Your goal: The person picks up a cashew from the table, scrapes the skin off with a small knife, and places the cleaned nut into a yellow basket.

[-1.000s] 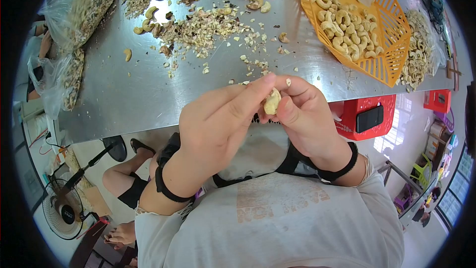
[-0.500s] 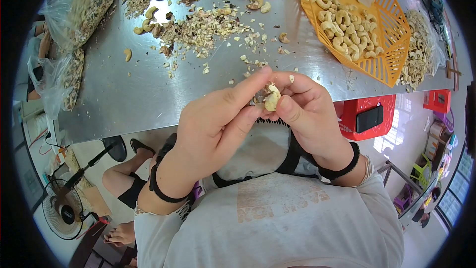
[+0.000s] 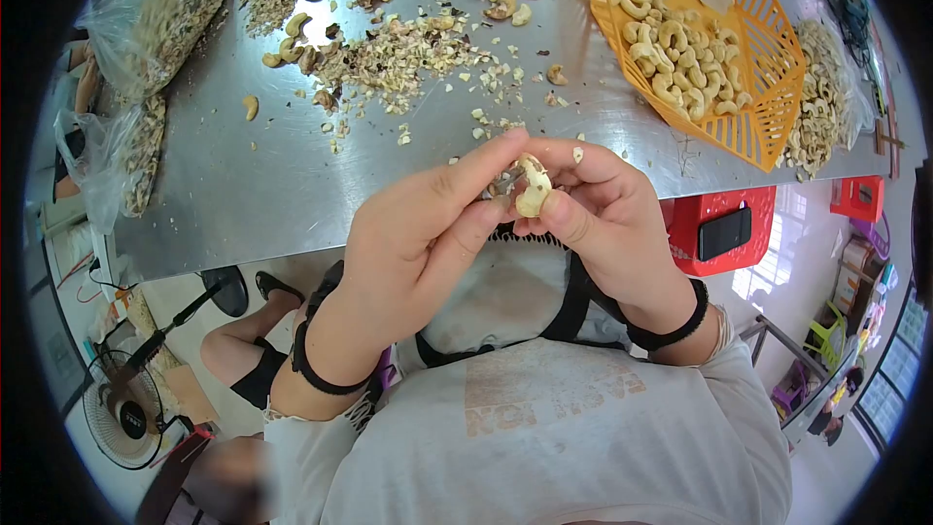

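Over the near edge of the steel table (image 3: 282, 219), both hands meet. A pale cashew nut (image 3: 534, 198) with darker specks is pinched between thumb and fingers of my right hand (image 3: 607, 214). My left hand (image 3: 413, 233) is closed beside it, with a small shiny metal-looking piece (image 3: 501, 185) between thumb and forefinger, touching or very close to the nut. Fingers hide most of that piece. A white crumb (image 3: 578, 154) sticks to a right finger. Beyond the hands lie a heap of skin and nut scraps (image 3: 398, 58) and several unpeeled cashews (image 3: 296, 24).
An orange plastic basket (image 3: 777, 126) with pale cashews stands at the right, beside a bag of cashews (image 3: 816, 102). Clear bags of scraps (image 3: 175, 19) sit at the left. A phone (image 3: 725, 233) lies on a red stool (image 3: 685, 224). A fan (image 3: 126, 408) stands lower left, near another person's leg (image 3: 238, 340).
The cashew has turned slightly in my right fingers, showing more of its curve. My left fingertips have shifted a little, uncovering more of the shiny piece. Another person at lower left has moved.
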The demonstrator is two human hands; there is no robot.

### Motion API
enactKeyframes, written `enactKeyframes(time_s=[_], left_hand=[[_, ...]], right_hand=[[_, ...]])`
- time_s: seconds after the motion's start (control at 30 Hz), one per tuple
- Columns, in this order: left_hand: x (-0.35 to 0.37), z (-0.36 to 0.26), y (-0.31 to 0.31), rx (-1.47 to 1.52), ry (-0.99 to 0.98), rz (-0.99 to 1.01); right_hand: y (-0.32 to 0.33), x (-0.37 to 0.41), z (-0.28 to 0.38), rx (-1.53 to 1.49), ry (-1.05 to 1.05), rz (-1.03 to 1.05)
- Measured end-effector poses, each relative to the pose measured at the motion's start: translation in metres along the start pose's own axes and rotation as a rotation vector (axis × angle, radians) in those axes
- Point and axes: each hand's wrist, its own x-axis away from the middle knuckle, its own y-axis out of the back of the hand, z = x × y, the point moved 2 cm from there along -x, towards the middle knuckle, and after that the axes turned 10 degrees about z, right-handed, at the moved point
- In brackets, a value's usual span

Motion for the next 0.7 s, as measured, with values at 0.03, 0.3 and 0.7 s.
enactKeyframes(time_s=[0.03,0.3,0.7], left_hand=[[0.000,-0.001,0.000,0.000,0.000,0.000],[0.002,0.000,-0.001,0.096,0.089,0.055],[0.001,0.003,0.006,-0.430,-0.115,0.021]], right_hand=[[0.000,0.000,0.000,-0.010,-0.004,0.005],[0.002,0.000,-0.004,-0.006,-0.003,0.014],[0.002,0.000,-0.005,0.088,-0.090,-0.060]])
